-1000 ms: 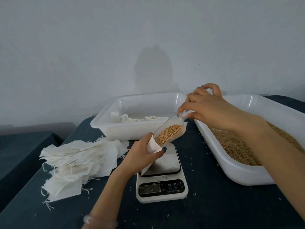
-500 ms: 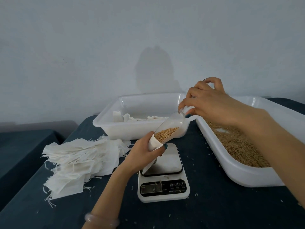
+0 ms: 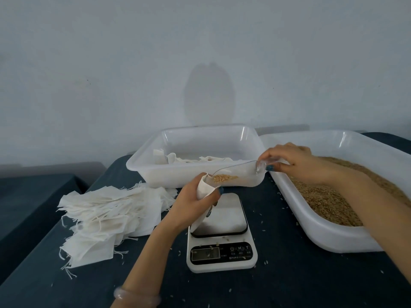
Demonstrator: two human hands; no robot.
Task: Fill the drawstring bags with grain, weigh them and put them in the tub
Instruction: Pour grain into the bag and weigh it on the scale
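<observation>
Centrally, a small white drawstring bag (image 3: 203,190) was held in the left hand (image 3: 191,206), the fingers wrapped shut around its upper part so that the mouth was kept open and turned up toward the right. Its lower end trailed down from that grip to the steel plate of a kitchen scale (image 3: 221,232); whether it actually rested there could not be told. A clear plastic scoop (image 3: 239,175) was pinched closed at its handle by the right hand (image 3: 289,160), with its lip laid into the bag's mouth. The scoop was held almost level, and only a little grain (image 3: 224,177) was left lying near the lip, so the pour was judged to be nearly finished.

Directly beneath the right hand's grip lay the near wall of the grain tub (image 3: 329,236), placed close, presumably so that refills needed only a short reach. Behind both grips stood a second tub (image 3: 155,172), in which a few white bags could be seen. To the left of the bag hand, a loose pile of empty bags (image 3: 111,212) was spread over the dark cloth (image 3: 289,281).

Little room was left between the scoop's rear and the rims of the two tubs. Open cloth, speckled with stray grains, was left on the near side of the scale.
</observation>
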